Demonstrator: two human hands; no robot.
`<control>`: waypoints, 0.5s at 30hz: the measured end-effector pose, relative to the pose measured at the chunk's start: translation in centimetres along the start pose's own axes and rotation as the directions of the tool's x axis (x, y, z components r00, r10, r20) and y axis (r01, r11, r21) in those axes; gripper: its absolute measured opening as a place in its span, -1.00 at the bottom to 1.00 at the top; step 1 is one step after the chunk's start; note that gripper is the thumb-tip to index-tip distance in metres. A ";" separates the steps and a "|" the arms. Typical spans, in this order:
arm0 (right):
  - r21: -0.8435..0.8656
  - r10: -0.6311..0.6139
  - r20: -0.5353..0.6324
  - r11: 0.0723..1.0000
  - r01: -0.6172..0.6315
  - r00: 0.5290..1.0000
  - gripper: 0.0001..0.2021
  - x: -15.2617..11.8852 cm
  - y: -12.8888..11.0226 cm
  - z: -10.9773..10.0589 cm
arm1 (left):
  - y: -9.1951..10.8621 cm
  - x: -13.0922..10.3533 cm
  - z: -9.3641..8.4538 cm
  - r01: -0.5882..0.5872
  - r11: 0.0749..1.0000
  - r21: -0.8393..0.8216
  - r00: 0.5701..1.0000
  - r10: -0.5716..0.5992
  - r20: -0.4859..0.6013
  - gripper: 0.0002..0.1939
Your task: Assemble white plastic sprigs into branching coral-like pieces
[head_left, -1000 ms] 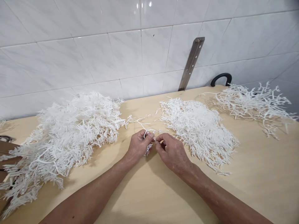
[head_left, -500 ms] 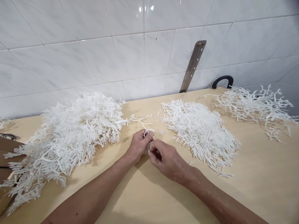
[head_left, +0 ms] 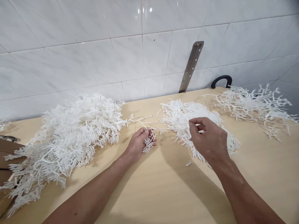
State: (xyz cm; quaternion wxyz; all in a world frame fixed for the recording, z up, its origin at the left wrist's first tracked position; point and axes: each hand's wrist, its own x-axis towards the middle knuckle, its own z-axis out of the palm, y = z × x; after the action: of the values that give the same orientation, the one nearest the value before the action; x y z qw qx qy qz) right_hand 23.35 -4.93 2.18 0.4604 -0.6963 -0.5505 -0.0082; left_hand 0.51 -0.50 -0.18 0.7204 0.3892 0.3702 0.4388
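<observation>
My left hand [head_left: 135,145] is closed on a white branched plastic sprig [head_left: 149,144], whose thin stems stick out above and below the fingers. To the right, my right hand [head_left: 210,140] hovers at a pile of small white sprig tips [head_left: 178,113], thumb and forefinger pinched together. Whatever lies in that pinch is too small or hidden to make out. A bigger heap of white, many-tipped sprigs [head_left: 81,124] spreads over the table on the left.
Bare white branching stems [head_left: 252,104] lie tangled at the far right, near a black curved handle [head_left: 221,79]. A metal bracket [head_left: 191,67] leans on the tiled wall behind the table [head_left: 149,193]. A brown box edge [head_left: 10,161] is at left.
My right hand has moved away from my left hand, rightward to the pile of small tips. My left hand keeps hold of the sprig in nearly the same place.
</observation>
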 end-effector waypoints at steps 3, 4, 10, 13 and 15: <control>0.179 0.001 0.252 0.983 -0.048 0.968 -0.78 -1.5 -1.6 1.1 | 0.0 0.1 0.1 -0.013 0.998 -0.067 0.999 0.015 0.034 -0.68; 0.214 -0.032 0.355 0.976 -0.048 0.934 -0.76 -2.0 -2.2 1.5 | 0.0 0.0 0.2 -0.016 0.996 -0.084 0.999 0.020 0.043 -0.69; 0.298 -0.074 0.592 0.946 -0.132 0.803 -0.74 -3.8 -4.2 3.3 | -0.3 -0.7 1.0 0.022 0.994 -0.107 0.994 -0.011 0.108 -0.61; 0.327 -0.038 0.635 0.918 -0.223 0.772 -0.73 -3.8 -4.2 3.6 | -0.4 -0.9 1.2 0.032 0.996 -0.085 0.992 -0.021 0.127 -0.56; 0.357 -0.018 0.648 0.890 -0.283 0.762 -0.73 -3.8 -4.0 3.7 | -0.5 -0.9 1.2 0.032 0.997 -0.066 0.990 -0.023 0.141 -0.54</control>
State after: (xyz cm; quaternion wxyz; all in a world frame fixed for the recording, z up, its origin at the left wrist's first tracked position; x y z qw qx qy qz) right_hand 16.89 -5.51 0.61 0.3897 -0.5750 -0.6086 0.3835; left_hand 1.44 -1.79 0.11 0.7634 0.3893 0.3088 0.4126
